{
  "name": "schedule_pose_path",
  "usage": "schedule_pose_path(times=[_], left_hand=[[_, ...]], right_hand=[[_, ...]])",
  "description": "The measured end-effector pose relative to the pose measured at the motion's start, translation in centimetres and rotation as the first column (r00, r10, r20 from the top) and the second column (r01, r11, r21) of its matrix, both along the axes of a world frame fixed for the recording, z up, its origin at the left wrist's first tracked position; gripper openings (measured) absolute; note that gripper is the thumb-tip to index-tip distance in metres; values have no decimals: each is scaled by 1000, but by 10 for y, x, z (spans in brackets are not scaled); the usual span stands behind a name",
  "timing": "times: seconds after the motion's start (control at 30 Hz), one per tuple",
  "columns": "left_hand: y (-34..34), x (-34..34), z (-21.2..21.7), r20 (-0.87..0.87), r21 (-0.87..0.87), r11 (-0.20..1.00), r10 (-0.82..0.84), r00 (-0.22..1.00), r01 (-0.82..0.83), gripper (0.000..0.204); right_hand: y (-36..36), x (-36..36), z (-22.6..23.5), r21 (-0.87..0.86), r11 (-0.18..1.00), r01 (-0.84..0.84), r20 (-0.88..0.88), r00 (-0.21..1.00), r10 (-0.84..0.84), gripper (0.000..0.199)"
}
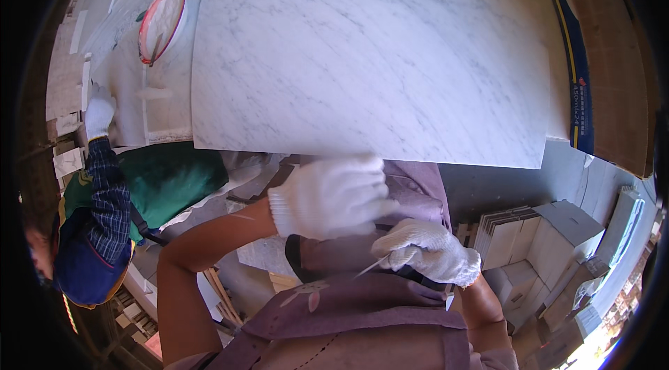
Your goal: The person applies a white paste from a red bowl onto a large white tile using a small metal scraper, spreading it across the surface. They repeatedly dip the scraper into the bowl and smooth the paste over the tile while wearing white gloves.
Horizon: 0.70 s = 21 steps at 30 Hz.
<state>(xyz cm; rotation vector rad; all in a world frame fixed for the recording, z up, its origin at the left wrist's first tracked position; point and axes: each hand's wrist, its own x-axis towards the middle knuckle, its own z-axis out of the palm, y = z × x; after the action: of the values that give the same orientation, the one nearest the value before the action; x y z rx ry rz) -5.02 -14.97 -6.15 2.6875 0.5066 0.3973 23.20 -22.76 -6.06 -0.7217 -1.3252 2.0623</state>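
Over my lap, my right hand (431,250), in a white knit glove, is closed around a slim tool with a thin, pale, pointed end (369,269). Its exact kind cannot be made out. My left hand (331,197), gloved the same way, hovers just left of it, close to the near edge of the slab. Motion smears its fingers, and nothing shows clearly in them. In front of me lies a large white marble slab (369,63) with grey veins. Neither hand plainly touches it.
A red-rimmed bowl (141,39) of white paste with a spatula stands left of the slab. At the left, a co-worker's gloved hand (100,113) rests near the table edge. Cardboard boxes (617,56) stand at the right; stacked tiles (512,237) sit below.
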Motion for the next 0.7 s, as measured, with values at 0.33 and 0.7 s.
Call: schedule_pose_path(times=[0.33,0.7], left_hand=[[43,-5,7,-67,128,920,380,923,-370,51],[73,14,9,-227,160,867,497,838,-471,55]], right_hand=[[4,-22,11,-610,787,-92,-155,988,-5,68],[4,-29,-5,-412,911,25,-17,999,-35,40]])
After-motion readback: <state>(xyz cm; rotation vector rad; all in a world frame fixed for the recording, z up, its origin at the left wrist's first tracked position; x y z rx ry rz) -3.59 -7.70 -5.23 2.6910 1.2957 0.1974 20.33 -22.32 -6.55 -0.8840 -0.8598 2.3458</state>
